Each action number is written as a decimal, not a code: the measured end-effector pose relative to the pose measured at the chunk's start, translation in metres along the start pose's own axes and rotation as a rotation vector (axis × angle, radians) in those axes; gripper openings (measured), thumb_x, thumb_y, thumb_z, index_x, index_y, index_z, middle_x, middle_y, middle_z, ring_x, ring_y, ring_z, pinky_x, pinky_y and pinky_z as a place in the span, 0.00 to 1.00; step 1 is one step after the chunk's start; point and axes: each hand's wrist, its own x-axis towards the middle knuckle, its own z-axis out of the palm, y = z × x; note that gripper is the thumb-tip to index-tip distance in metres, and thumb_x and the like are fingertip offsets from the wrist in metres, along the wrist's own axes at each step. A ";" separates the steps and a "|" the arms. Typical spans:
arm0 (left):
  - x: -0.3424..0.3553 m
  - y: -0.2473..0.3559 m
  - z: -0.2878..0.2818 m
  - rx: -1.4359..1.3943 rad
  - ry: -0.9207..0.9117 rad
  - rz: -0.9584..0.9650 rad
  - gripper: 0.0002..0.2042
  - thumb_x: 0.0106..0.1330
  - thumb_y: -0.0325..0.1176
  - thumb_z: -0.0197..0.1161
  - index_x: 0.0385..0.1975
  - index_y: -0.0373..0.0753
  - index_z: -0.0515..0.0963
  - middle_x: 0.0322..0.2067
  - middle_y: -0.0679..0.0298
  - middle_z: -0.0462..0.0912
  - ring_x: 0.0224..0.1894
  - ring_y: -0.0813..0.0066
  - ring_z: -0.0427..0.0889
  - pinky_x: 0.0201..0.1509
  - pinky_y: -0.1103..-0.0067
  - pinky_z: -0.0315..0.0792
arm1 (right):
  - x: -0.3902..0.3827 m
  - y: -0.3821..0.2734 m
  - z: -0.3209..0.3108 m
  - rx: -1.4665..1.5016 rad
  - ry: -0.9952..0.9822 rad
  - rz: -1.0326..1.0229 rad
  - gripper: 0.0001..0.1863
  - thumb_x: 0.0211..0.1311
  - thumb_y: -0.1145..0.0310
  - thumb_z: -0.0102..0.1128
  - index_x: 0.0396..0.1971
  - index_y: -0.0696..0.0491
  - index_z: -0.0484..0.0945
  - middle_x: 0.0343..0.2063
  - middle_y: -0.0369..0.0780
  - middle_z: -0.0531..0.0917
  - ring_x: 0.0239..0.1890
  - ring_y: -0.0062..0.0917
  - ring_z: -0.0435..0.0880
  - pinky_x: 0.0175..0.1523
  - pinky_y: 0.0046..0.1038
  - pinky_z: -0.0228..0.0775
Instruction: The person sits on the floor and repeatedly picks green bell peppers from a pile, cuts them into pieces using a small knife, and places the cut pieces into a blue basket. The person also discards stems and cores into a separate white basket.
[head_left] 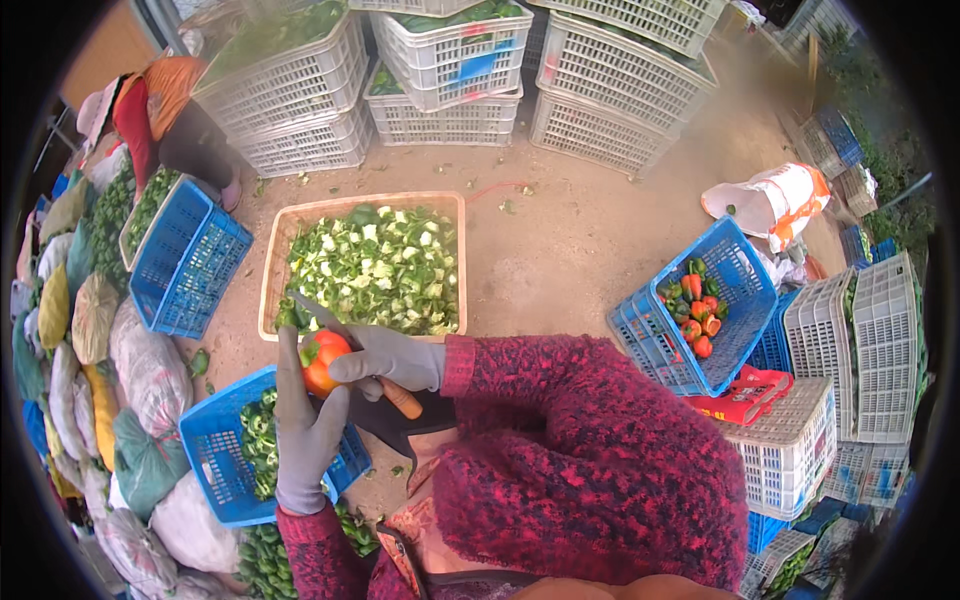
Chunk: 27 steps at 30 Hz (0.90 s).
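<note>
Both my hands wear grey gloves and meet just left of the middle. My left hand (305, 425) is closed around an orange-red bell pepper (322, 365). A knife sits in my right hand (395, 358); its wooden handle (402, 399) sticks out below the palm. What looks like its dull grey blade points up and left past the pepper. My right fingers rest against the pepper's side. Just beyond is a tan crate (464, 265) heaped with pale green pepper cores and scraps. Below my left hand stands a blue crate (212, 462) holding green peppers.
At right, a tilted blue crate (640, 345) holds red and green peppers. Stacked white crates (450, 122) stand at the back, more at far right. Full sacks (150, 365) line the left side. A person (165, 110) bends at upper left beside another blue crate (190, 265).
</note>
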 end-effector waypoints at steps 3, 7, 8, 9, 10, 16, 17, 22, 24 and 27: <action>0.055 0.023 0.040 -0.256 -0.016 -0.033 0.38 0.70 0.24 0.58 0.79 0.35 0.50 0.74 0.51 0.62 0.54 0.73 0.77 0.57 0.78 0.74 | -0.083 0.008 -0.051 0.425 0.302 -0.360 0.49 0.71 0.46 0.59 0.82 0.35 0.38 0.26 0.29 0.71 0.18 0.12 0.59 0.25 0.18 0.56; 0.076 0.000 0.022 -0.195 0.074 -0.109 0.27 0.75 0.31 0.54 0.74 0.34 0.63 0.63 0.56 0.77 0.40 0.80 0.80 0.43 0.82 0.75 | -0.231 0.019 -0.191 0.238 1.111 -0.484 0.25 0.72 0.42 0.58 0.53 0.49 0.75 0.27 0.30 0.74 0.21 0.15 0.66 0.28 0.21 0.59; 0.070 -0.020 0.002 -0.205 0.130 -0.141 0.26 0.77 0.34 0.54 0.73 0.34 0.65 0.61 0.57 0.79 0.42 0.79 0.82 0.44 0.82 0.76 | -0.285 0.025 -0.222 0.229 1.282 -0.439 0.26 0.69 0.40 0.60 0.46 0.49 0.76 0.22 0.30 0.72 0.21 0.18 0.69 0.28 0.23 0.62; 0.060 -0.046 -0.020 -0.215 0.228 -0.143 0.25 0.79 0.37 0.53 0.71 0.34 0.67 0.61 0.57 0.79 0.44 0.77 0.83 0.45 0.81 0.77 | -0.332 0.033 -0.252 0.311 1.549 -0.584 0.28 0.64 0.36 0.63 0.42 0.49 0.77 0.19 0.31 0.70 0.19 0.20 0.70 0.27 0.24 0.63; 0.039 -0.077 -0.046 -0.199 0.362 -0.194 0.24 0.80 0.39 0.53 0.70 0.34 0.68 0.61 0.57 0.79 0.46 0.75 0.84 0.45 0.81 0.78 | -0.393 0.047 -0.264 0.221 1.703 -0.416 0.29 0.62 0.34 0.64 0.40 0.48 0.78 0.19 0.31 0.70 0.19 0.21 0.70 0.27 0.27 0.65; -0.224 -0.281 -0.163 -0.483 1.290 -0.542 0.22 0.79 0.44 0.55 0.64 0.36 0.69 0.62 0.56 0.76 0.51 0.65 0.84 0.50 0.72 0.78 | -0.494 0.094 -0.331 0.349 1.719 -0.100 0.32 0.75 0.44 0.50 0.69 0.49 0.66 0.63 0.41 0.77 0.63 0.25 0.78 0.35 0.20 0.73; -0.271 -0.309 -0.164 -0.536 1.458 -0.578 0.20 0.78 0.43 0.56 0.62 0.38 0.70 0.60 0.57 0.76 0.50 0.64 0.84 0.48 0.71 0.78 | -0.468 0.085 -0.344 0.273 1.746 -0.052 0.32 0.76 0.45 0.49 0.71 0.49 0.64 0.64 0.41 0.75 0.65 0.25 0.77 0.35 0.19 0.73; -0.425 -0.412 -0.076 -0.545 1.862 -0.786 0.11 0.69 0.37 0.60 0.46 0.39 0.75 0.26 0.63 0.79 0.23 0.65 0.77 0.22 0.67 0.69 | -0.199 -0.001 -0.306 -0.139 1.278 -0.091 0.33 0.80 0.54 0.45 0.78 0.49 0.55 0.74 0.42 0.67 0.71 0.23 0.71 0.35 0.12 0.70; -0.440 -0.430 -0.022 -0.463 1.892 -1.196 0.12 0.65 0.36 0.60 0.40 0.34 0.78 0.26 0.59 0.80 0.22 0.63 0.78 0.24 0.65 0.73 | -0.064 -0.038 -0.227 -0.248 0.882 -0.071 0.32 0.81 0.58 0.45 0.79 0.50 0.53 0.74 0.42 0.67 0.53 0.12 0.82 0.31 0.10 0.66; -0.431 -0.436 0.039 -0.182 1.694 -1.548 0.16 0.62 0.34 0.58 0.45 0.30 0.80 0.36 0.47 0.88 0.39 0.54 0.87 0.48 0.66 0.79 | 0.095 -0.062 -0.074 -0.028 0.333 -0.076 0.32 0.80 0.60 0.47 0.78 0.54 0.54 0.69 0.44 0.72 0.23 0.04 0.67 0.26 0.11 0.61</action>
